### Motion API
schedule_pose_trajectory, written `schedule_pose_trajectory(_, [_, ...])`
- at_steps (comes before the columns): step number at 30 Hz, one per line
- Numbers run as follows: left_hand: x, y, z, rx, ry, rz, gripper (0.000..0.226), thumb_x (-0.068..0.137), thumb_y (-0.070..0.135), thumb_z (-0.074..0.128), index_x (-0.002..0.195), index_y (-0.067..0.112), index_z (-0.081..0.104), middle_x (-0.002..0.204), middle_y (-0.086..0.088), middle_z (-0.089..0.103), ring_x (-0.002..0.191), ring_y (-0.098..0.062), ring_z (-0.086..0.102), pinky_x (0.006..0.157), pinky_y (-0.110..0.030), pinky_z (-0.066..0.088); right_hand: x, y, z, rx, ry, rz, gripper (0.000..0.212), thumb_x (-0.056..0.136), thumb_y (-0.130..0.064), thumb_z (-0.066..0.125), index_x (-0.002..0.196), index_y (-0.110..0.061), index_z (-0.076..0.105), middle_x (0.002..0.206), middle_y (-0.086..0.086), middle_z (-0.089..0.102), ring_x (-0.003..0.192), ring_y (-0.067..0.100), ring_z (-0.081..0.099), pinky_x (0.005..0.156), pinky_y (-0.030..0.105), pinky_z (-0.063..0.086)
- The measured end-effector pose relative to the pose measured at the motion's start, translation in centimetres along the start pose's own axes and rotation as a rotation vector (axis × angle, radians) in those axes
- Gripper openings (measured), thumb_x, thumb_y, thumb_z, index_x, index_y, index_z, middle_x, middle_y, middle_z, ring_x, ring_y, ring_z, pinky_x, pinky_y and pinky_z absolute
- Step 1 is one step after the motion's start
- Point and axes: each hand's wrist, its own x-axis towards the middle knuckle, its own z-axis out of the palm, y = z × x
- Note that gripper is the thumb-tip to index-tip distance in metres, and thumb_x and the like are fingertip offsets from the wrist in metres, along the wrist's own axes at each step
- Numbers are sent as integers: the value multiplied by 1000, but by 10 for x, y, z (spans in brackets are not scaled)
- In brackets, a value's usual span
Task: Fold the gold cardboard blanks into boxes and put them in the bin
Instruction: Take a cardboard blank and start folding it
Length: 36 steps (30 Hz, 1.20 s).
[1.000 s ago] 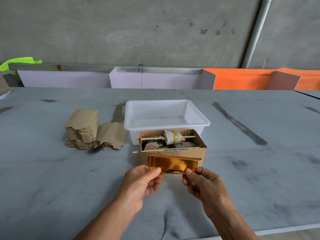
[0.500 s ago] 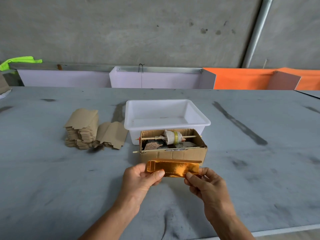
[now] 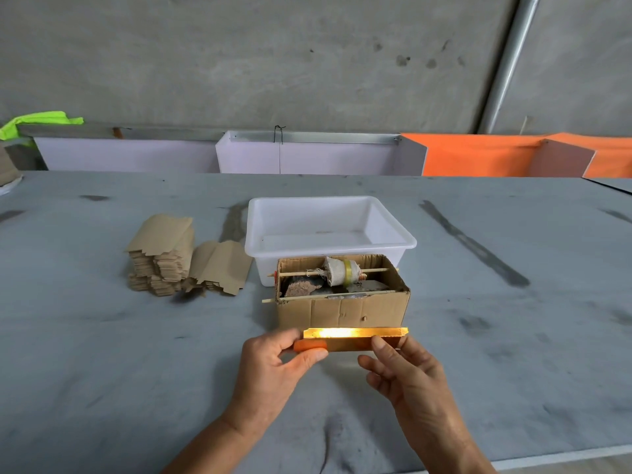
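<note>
I hold one gold cardboard blank above the table, just in front of a brown carton. It is tilted nearly edge-on, and its top face glares with light. My left hand pinches its left end between thumb and fingers. My right hand pinches its right end. The white plastic bin stands behind the carton with nothing visible inside. A stack of flat blanks, brown side up, lies to the left of the bin, with more blanks leaning beside it.
The open brown carton holds a wrapped roll on a wooden skewer and some scraps. White and orange panels line the far edge of the grey table. A concrete wall and a metal pipe rise behind.
The gold blank has tipped from facing me to nearly edge-on, its top face now catching the light. Both hands kept their pinch on its ends and shifted slightly.
</note>
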Motion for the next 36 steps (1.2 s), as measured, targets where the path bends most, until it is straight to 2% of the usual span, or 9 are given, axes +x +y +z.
schedule_pose_trajectory(3, [-1, -4, 0, 33, -1, -12, 23, 66, 21, 85, 69, 5, 68, 64, -8, 64, 60, -22, 58, 57, -34, 48, 1, 1, -1, 72, -33, 9, 11, 65, -16, 73, 76, -13, 75, 75, 10, 68, 66, 18, 67, 58, 24, 54])
schedule_pose_trajectory(6, [-2, -3, 3, -137, -30, -135, 23, 63, 22, 84, 77, 16, 66, 72, -5, 70, 68, -13, 64, 63, -24, 51, 3, 1, -2, 86, -55, -29, 12, 64, -15, 73, 75, -10, 74, 71, 11, 66, 64, 17, 65, 60, 22, 55])
schedule_pose_trajectory(10, [-3, -1, 5, -285, -34, -194, 42, 68, -2, 79, 96, 21, 59, 79, -5, 72, 71, -12, 67, 68, -23, 55, 5, 4, -5, 51, -49, -86, 15, 64, -17, 73, 76, -8, 73, 71, 12, 64, 63, 16, 63, 59, 22, 54])
schedule_pose_trajectory(13, [-1, 1, 8, -365, 8, -245, 51, 68, -7, 77, 105, 19, 53, 74, -9, 71, 67, -16, 67, 65, -23, 54, 5, 7, -6, -12, -16, -162, 18, 63, -16, 74, 79, -8, 71, 72, 13, 65, 64, 17, 63, 58, 22, 52])
schedule_pose_trajectory(16, [-1, 4, 9, -408, 21, -269, 52, 71, -10, 74, 107, 20, 53, 73, -9, 71, 63, -24, 69, 57, -23, 53, 4, 9, -5, -38, 64, -237, 31, 62, -10, 75, 91, -9, 63, 72, 14, 67, 62, 21, 65, 57, 26, 52])
schedule_pose_trajectory(20, [-2, 5, 13, -444, 23, -290, 48, 76, -14, 67, 108, 19, 53, 74, -7, 71, 62, -28, 70, 54, -24, 53, 4, 13, 0, -27, 164, -208, 65, 58, -14, 77, 116, -32, 53, 66, 6, 68, 65, 18, 66, 58, 25, 52])
schedule_pose_trajectory(23, [-2, 5, 19, -485, 66, -304, 46, 77, -16, 65, 106, 17, 54, 75, -10, 71, 61, -29, 69, 53, -24, 54, 7, 15, 5, 49, 197, -165, 74, 56, -12, 77, 123, -28, 48, 62, 6, 68, 62, 16, 67, 61, 29, 50])
schedule_pose_trajectory(31, [0, 4, 36, -581, 171, -428, 49, 61, -19, 75, 97, 12, 61, 78, -7, 71, 70, -21, 70, 58, -28, 56, 8, 21, 16, 101, 217, -123, 76, 59, -7, 77, 128, -20, 47, 57, 5, 59, 61, 17, 62, 62, 28, 50])
schedule_pose_trajectory(36, [3, 4, 38, -571, 192, -422, 48, 62, -19, 74, 102, 5, 60, 88, -17, 72, 79, -25, 70, 68, -29, 57, 8, 25, 27, 183, 141, -104, 63, 53, -2, 77, 111, -7, 54, 57, -3, 63, 61, 11, 65, 64, 26, 51])
